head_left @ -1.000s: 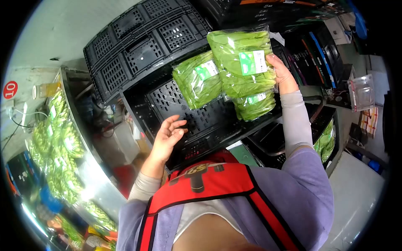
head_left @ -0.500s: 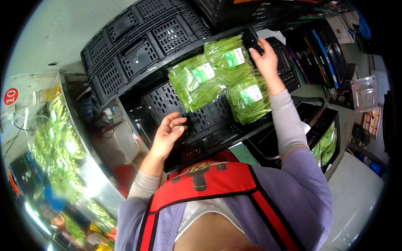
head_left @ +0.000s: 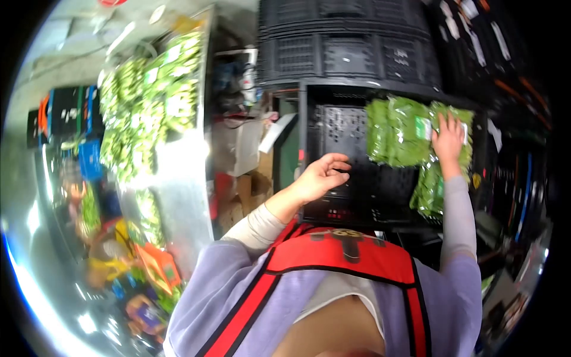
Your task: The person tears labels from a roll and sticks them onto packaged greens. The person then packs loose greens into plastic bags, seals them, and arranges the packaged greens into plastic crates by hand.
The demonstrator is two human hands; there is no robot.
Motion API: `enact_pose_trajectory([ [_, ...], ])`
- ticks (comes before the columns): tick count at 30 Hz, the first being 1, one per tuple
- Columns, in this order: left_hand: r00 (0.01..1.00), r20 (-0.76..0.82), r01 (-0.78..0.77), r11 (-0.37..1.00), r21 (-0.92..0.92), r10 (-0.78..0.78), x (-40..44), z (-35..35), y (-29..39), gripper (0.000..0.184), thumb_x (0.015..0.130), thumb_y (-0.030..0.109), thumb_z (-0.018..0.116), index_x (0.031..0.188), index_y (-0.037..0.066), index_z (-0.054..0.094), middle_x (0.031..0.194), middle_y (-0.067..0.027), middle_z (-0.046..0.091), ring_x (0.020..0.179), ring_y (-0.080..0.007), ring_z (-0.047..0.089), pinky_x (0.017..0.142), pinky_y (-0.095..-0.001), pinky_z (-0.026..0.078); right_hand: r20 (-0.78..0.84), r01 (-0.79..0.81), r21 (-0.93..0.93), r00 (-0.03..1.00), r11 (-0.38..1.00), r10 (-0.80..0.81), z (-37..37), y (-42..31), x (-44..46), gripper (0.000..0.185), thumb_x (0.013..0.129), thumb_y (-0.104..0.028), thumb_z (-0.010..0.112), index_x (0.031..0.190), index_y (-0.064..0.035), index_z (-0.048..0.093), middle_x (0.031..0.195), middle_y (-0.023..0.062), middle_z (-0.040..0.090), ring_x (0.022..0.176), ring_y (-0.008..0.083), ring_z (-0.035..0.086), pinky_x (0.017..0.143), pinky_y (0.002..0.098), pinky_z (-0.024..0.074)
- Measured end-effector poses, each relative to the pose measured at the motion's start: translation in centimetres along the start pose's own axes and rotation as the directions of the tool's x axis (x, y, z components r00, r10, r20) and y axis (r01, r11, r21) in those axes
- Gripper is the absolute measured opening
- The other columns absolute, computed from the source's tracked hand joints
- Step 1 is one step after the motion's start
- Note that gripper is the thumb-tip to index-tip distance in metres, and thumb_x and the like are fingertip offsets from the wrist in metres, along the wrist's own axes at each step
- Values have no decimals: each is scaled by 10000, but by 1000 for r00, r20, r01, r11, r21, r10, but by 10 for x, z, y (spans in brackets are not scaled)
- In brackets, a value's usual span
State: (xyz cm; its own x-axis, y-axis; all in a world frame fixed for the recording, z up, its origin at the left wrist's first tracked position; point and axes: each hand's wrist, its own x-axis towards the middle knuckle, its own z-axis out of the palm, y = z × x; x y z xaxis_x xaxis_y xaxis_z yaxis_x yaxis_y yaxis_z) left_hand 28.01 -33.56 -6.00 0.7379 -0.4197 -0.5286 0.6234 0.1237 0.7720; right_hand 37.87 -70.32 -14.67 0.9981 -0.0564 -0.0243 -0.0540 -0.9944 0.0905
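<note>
1. Counter (head_left: 187, 190), 9 o'clock: smooth, shiny metal, with knobbly wrapped greens (head_left: 143, 107) heaped on it.
2. Stack (head_left: 348, 56), 1 o'clock: black, ribbed crates in rigid, slotted plastic.
3. Crate (head_left: 303, 119), 3 o'clock: rectangular, open-topped, its floor pierced with small holes.
4. Bags (head_left: 404, 143), inside the crate, from its 12 round to 5 o'clock: leafy bundles in thin, glossy film (crinkly, by the glints).
5. Right hand (head_left: 449, 140), crate's 2 o'clock: fingers spread over a bag, touching, not gripping. I judge this as settling the bags; the next move calls for light, flat pressure that spares the leaves.
6. Left hand (head_left: 321, 177), crate's 8 o'clock: half-curled, thumb apart, nothing held.
7. Label (head_left: 422, 128): small, white and green.
</note>
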Motion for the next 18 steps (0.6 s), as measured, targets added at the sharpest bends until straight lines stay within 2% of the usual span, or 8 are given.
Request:
enact_pose_trajectory([
  [5,948,-228,-205,974,95,221,-36,-77,26,382,821,30,609,1182,28,483,1083,-46,576,880,-74,548,785,-222,453,175,-130,-47,975,990,136,-45,-52,18,506,754,-205,610,1236,-101,498,1360,100,393,1247,290,361,1016,468,298],
  [7,798,-470,-262,920,292,377,-56,-133,41,352,810,52,630,1143,30,518,992,-5,578,778,-55,523,728,-218,454,-136,-8,233,990,972,41,-58,-73,20,420,770,-186,619,1170,-74,555,1239,117,522,1143,263,486,962,395,379],
  [8,651,-508,-364,820,442,563,-67,-162,52,387,805,69,636,1164,30,497,983,-11,554,789,-58,513,711,-214,446,-146,3,220,989,976,30,-62,-90,22,420,770,-186,619,1170,-74,555,1239,117,522,1143,263,486,962,395,379],
  [10,466,-816,-192,939,285,342,-92,-242,57,517,795,136,656,1239,21,419,1110,-96,504,929,-150,505,798,-283,439,24,-28,800,1000,600,16,-66,-142,17,347,806,-169,618,1128,-46,582,1110,115,609,1027,221,569,893,315,433],
  [11,265,-812,-306,844,440,520,-104,-286,57,586,784,179,678,1269,21,390,1140,-145,484,998,-198,482,862,-318,411,83,-41,882,994,469,-69,-73,-177,14,335,820,-169,611,1125,-34,582,1090,112,618,1011,196,574,877,298,439],
  [14,-248,-772,-138,767,627,586,-153,-425,57,650,779,214,687,1276,-40,353,1167,-177,470,1029,-221,468,875,-340,397,192,-168,981,896,96,-400,-94,-301,-2,316,846,-139,586,1127,5,571,1078,113,619,996,164,575,867,272,443],
  [16,-280,-897,-281,864,418,343,-179,-449,84,661,784,245,676,1260,-75,349,1164,-180,479,1009,-229,480,865,-343,401,219,-284,958,790,-26,-573,-115,-379,-10,339,865,-124,576,1175,5,527,1099,108,603,1002,175,574,875,284,437],
  [18,-150,-966,-225,945,239,209,-198,-506,80,691,793,323,654,1273,-84,368,1179,-177,502,966,-227,517,833,-314,415,261,-486,860,684,-158,-681,-124,-448,-12,405,872,-136,570,1238,4,468,1161,115,566,1048,182,550,904,293,420],
])
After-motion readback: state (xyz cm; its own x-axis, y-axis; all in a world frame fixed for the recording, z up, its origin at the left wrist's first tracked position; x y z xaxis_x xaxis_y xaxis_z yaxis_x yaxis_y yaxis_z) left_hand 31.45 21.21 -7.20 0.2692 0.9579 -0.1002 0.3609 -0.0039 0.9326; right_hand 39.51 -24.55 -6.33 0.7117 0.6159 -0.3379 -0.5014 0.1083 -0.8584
